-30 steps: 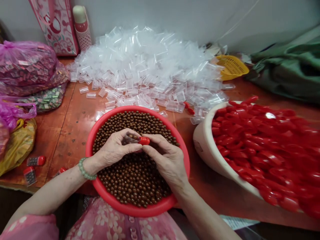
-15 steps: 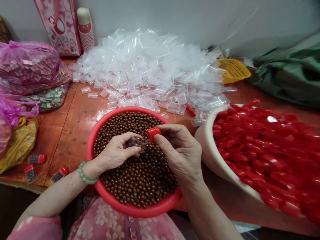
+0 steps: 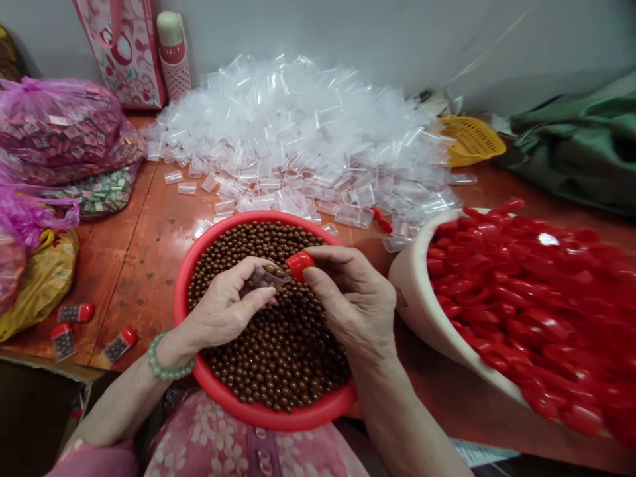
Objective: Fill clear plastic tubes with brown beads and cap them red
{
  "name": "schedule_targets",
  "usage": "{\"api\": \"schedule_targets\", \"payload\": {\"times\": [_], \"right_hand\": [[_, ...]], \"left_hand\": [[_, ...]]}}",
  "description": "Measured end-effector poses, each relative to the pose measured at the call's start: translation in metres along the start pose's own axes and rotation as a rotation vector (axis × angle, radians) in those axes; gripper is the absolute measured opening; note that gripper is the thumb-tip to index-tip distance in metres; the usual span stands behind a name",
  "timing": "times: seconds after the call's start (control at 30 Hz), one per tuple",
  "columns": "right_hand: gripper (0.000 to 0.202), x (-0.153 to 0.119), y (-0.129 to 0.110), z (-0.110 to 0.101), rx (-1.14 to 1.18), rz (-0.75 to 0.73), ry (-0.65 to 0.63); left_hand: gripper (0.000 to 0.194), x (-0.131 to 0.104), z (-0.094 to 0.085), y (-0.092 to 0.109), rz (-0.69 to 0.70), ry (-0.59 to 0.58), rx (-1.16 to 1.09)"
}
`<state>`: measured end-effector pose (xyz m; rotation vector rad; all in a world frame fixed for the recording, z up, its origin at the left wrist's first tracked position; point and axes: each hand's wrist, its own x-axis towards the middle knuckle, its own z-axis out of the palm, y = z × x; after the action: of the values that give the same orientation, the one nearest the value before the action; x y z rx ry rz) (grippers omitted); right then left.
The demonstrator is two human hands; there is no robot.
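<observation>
Over a red basin (image 3: 185, 265) full of brown balls (image 3: 278, 358), my left hand (image 3: 226, 301) grips a small clear plastic container (image 3: 263, 278) with some brown balls in it. Its open end points toward my right hand. Between the thumb and fingers of my right hand (image 3: 355, 295) is a red cap (image 3: 301, 265), right at the mouth of the container. I cannot tell whether cap and container touch. To the right, a white tub (image 3: 422, 278) is heaped with red caps (image 3: 521, 305).
Clear containers (image 3: 308, 132) lie in a large pile behind the basin. Several capped, filled containers (image 3: 119, 344) rest at the table's left edge. Plastic bags (image 3: 59, 132) stand at the left. A yellow basket (image 3: 470, 140), a pink flask (image 3: 173, 59) and a gift bag (image 3: 124, 53) are farther back.
My right hand has brought the red cap slightly left, closer to the mouth of the container. My left hand has turned a little, and brown balls now show near the container's open end.
</observation>
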<state>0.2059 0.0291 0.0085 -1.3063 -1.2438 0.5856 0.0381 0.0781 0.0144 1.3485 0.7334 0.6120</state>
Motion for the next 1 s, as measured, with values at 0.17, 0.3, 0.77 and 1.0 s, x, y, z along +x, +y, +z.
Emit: {"api": "schedule_targets", "payload": {"times": [0.17, 0.3, 0.77, 1.0], "right_hand": [[0.017, 0.000, -0.001, 0.000, 0.015, 0.000, 0.012], [0.017, -0.003, -0.002, 0.001, -0.017, 0.018, 0.028], [0.013, 0.001, 0.002, -0.010, -0.326, -0.077, -0.178], [0.016, 0.002, -0.009, 0.006, -0.104, -0.022, -0.079]], "left_hand": [[0.022, -0.001, 0.004, 0.001, -0.026, -0.005, -0.052], [0.021, -0.001, 0.004, -0.002, 0.011, 0.047, 0.095], [0.020, -0.001, -0.005, -0.010, 0.052, 0.083, 0.192], [0.020, 0.001, -0.004, -0.013, 0.020, 0.061, 0.081]]}}
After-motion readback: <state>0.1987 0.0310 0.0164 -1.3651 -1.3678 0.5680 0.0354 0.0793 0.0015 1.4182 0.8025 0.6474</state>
